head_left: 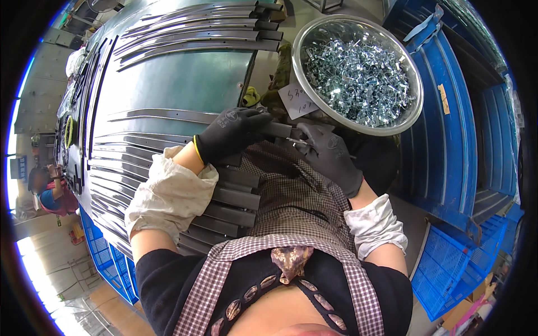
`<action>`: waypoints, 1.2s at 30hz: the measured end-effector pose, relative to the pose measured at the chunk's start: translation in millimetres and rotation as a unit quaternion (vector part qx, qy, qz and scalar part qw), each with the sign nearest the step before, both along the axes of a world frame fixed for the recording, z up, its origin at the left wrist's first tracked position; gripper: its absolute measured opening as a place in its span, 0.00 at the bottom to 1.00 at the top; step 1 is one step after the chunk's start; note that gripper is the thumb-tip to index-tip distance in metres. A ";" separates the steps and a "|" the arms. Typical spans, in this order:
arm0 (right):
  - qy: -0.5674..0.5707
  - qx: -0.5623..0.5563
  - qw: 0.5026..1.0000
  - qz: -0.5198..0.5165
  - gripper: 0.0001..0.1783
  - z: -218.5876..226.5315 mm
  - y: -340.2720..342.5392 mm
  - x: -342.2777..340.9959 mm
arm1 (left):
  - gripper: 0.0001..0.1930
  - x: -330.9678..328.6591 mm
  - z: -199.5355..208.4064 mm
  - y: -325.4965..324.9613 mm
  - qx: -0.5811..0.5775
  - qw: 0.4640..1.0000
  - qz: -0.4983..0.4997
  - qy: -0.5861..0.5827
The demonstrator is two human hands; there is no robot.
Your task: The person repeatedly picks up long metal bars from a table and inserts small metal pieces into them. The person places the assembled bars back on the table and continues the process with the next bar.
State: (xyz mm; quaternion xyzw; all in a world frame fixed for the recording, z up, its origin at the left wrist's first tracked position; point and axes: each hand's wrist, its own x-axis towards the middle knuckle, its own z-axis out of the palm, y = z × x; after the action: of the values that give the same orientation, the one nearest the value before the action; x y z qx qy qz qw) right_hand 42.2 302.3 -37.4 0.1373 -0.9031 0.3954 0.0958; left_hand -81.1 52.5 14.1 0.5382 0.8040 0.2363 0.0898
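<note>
My left hand (231, 131), in a black glove with a yellow cuff, is closed around a long dark grey strip (278, 130) near its end. The strip's end sticks out past the fingers toward my right hand. My right hand (332, 157), also gloved, pinches a small shiny metal clip (297, 141) close to that end. Its fingers partly hide the clip, so I cannot tell whether it touches the strip. More dark strips (232, 196) lie side by side on the green-topped table (190, 84), under and beside my left forearm.
A large clear bowl (412, 115) full of small metal clips (358, 78) stands at the far right, a handwritten paper (296, 101) against it. Several strips (207, 36) lie at the table's far end. Blue metal bins (437, 134) and a blue crate (440, 269) stand right. Another person (50, 190) is far left.
</note>
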 end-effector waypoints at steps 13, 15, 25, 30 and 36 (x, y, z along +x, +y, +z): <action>-0.018 -0.012 1.000 -0.002 0.10 -16.1 4.1 -14.3 | 0.22 2.1 7.8 1.0 -0.044 0.999 -0.004 -0.016; -0.003 -0.016 1.000 -0.011 0.11 -17.0 9.3 -3.7 | 0.23 4.0 11.1 2.1 -0.057 0.998 0.000 0.005; -0.014 -0.014 0.999 0.033 0.11 -14.4 14.1 -0.5 | 0.27 -2.9 0.0 -2.1 -0.052 0.995 -0.035 0.077; 0.031 0.121 0.991 0.050 0.09 5.4 3.8 -10.1 | 0.28 -1.5 -0.7 -2.2 -0.075 0.995 -0.031 0.060; 0.066 0.137 0.987 0.055 0.09 8.1 -0.5 -7.4 | 0.29 -6.4 -8.8 -4.2 -0.112 0.993 -0.009 -0.035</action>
State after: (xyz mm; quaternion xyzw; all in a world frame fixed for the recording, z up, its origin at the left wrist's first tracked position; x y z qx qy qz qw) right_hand 34.9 301.8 -29.3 0.2244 -0.9316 0.2624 0.1134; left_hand -87.5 48.3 5.3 0.5232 0.8171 0.1628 0.1792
